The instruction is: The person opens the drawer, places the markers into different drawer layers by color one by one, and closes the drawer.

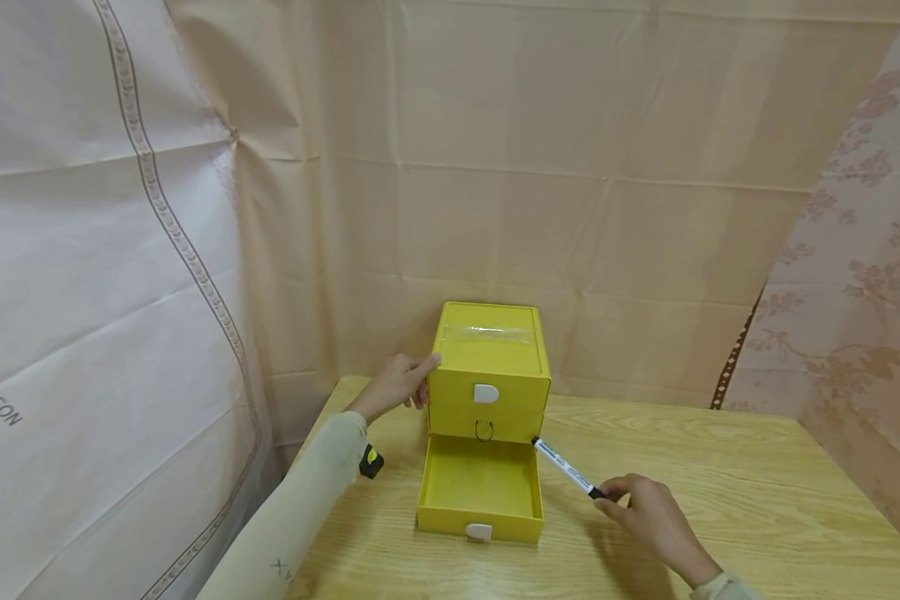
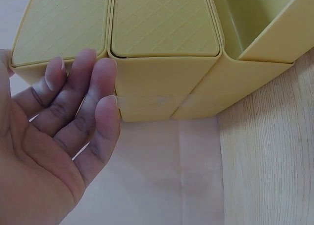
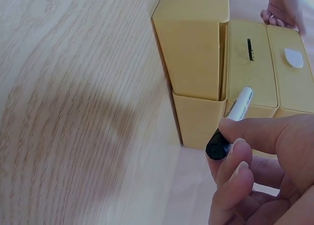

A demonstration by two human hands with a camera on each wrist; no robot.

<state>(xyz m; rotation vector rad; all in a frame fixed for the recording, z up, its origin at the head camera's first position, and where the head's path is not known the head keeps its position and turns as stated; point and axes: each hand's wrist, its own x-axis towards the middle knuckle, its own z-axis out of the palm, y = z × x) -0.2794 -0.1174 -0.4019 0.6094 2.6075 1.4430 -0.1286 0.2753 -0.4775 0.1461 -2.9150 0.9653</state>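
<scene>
A yellow three-drawer desk organizer (image 1: 490,354) stands on the table, its bottom drawer (image 1: 480,527) pulled out and showing a bare floor. My left hand (image 1: 399,385) is at the organizer's upper left side. In the left wrist view its fingers (image 2: 100,82) are loosely bent against the yellow side wall, holding nothing. Right of the open drawer, my right hand (image 1: 652,517) pinches a white marker (image 1: 564,467) by its black end between thumb and fingers. The marker slants up and left, its other black tip overlapping the organizer's lower right corner in the head view.
White tabs mark the top (image 1: 485,393) and bottom drawers; a black loop (image 1: 483,430) hangs on the middle one. A small black-and-yellow object (image 1: 371,461) shows beside the left sleeve. Beige cloth (image 1: 495,167) hangs behind the wooden table (image 1: 705,467).
</scene>
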